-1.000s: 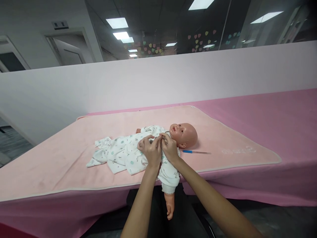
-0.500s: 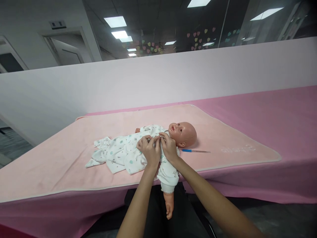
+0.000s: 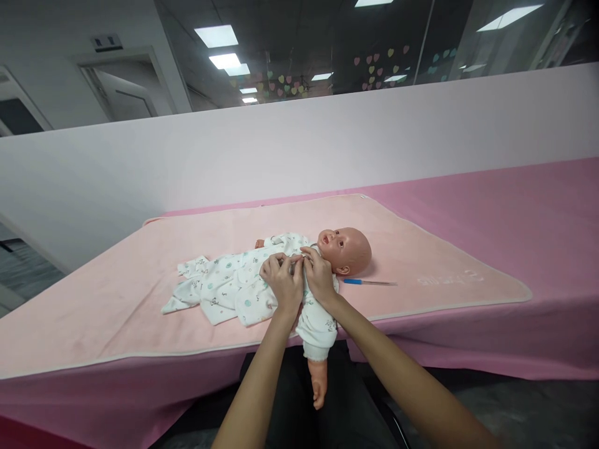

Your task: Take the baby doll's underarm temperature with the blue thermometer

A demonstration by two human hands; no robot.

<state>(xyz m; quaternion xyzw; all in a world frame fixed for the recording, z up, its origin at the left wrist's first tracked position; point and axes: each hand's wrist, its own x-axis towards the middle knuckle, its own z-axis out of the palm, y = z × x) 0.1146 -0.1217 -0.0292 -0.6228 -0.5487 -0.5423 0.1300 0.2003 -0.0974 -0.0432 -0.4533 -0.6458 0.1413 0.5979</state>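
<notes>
A baby doll (image 3: pixel 345 251) lies on its back, head to the right, dressed in a white patterned baby outfit (image 3: pixel 236 284). My left hand (image 3: pixel 284 279) is closed at the upper chest of the outfit, its fingertips pinching the fabric. Right beside it, my right hand (image 3: pixel 319 274) pinches the cloth near the doll's neck, thumb and fingers nearly meeting those of the left. What exactly sits between the fingertips is too small to make out. One doll arm (image 3: pixel 319 380) hangs over the table's front edge between my forearms.
Near the doll's head lies a thin metal tool with a blue handle (image 3: pixel 353 282). A peach blanket (image 3: pixel 449 262) is spread under the doll, over a pink tablecloth (image 3: pixel 515 218). Behind the table stands a white partition (image 3: pixel 299 149) with glass above it.
Both hands stay pinched on the outfit at the doll's chest, with hardly any movement. The view has shifted very slightly.
</notes>
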